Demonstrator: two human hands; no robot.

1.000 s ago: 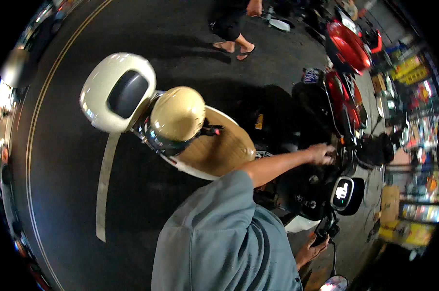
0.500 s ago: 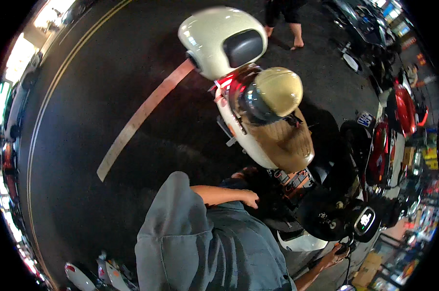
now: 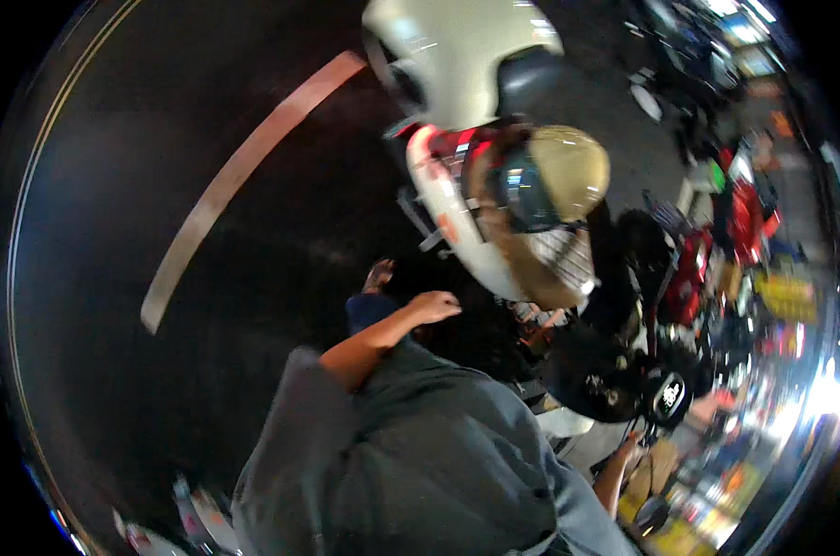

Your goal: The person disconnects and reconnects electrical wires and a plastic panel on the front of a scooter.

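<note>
A cream-white motor scooter with glossy bodywork [image 3: 480,255] stands on dark asphalt [image 3: 281,278], low beside the person's bare hands. Its red tail lamp [image 3: 424,144] and its rounded white-on-black display [image 3: 669,397] are both lit, so powering-up may be judged done; the glossy beige helmet with a dark visor [image 3: 554,181] remains unworn, resting near the rear edge of the brown ribbed seat [image 3: 545,273], which carries no rider. How much else is left cannot be read here. The left hand [image 3: 434,306], blurred, is released, its fingers curled loosely about nothing visible, apart from the seat's front corner. The right hand [image 3: 630,450] lies at the black handlebar [image 3: 648,431]; whether its fingers grasp it cannot be told. Count: one scooter, one helmet, one seat, one display, one large cream rear box [image 3: 457,56], one pale painted road stripe [image 3: 216,199], two hands.
</note>
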